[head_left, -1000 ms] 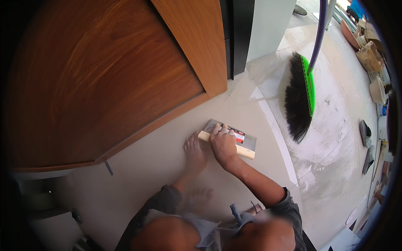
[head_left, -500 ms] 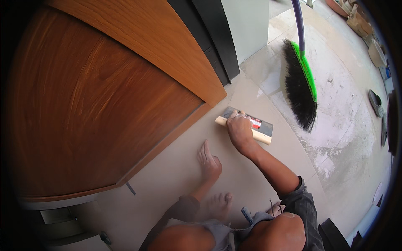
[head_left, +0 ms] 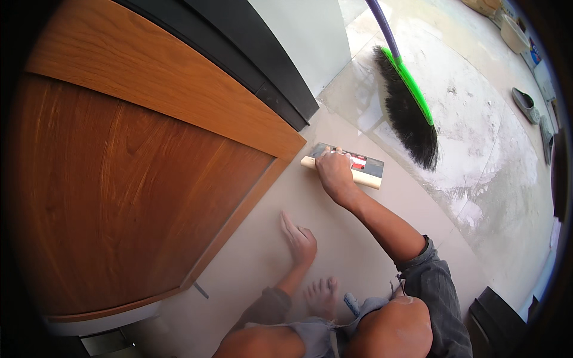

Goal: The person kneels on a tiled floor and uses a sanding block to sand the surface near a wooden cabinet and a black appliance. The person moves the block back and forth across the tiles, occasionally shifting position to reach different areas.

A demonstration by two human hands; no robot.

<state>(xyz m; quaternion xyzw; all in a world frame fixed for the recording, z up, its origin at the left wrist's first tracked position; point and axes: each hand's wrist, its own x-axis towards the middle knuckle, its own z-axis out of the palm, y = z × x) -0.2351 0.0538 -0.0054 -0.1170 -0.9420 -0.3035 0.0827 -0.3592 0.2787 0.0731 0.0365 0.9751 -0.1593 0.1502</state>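
Scraper [head_left: 368, 170] is clasped in the right hand's [head_left: 335, 174] fingers; the left hand's [head_left: 302, 243] fingers are outstretched near the wooden door [head_left: 125, 197].

Floor [head_left: 352, 256]: pale tile, whitish residue [head_left: 462, 125] under and right of the broom [head_left: 410, 116]. On it: broom, black-bristled, green-headed; wide scraper [head_left: 367, 177], cream handle, just below-left of broom; grey shoes [head_left: 525, 106], two, right of broom; white tub [head_left: 514, 34], above-right; bare foot [head_left: 322, 296], well below-left.
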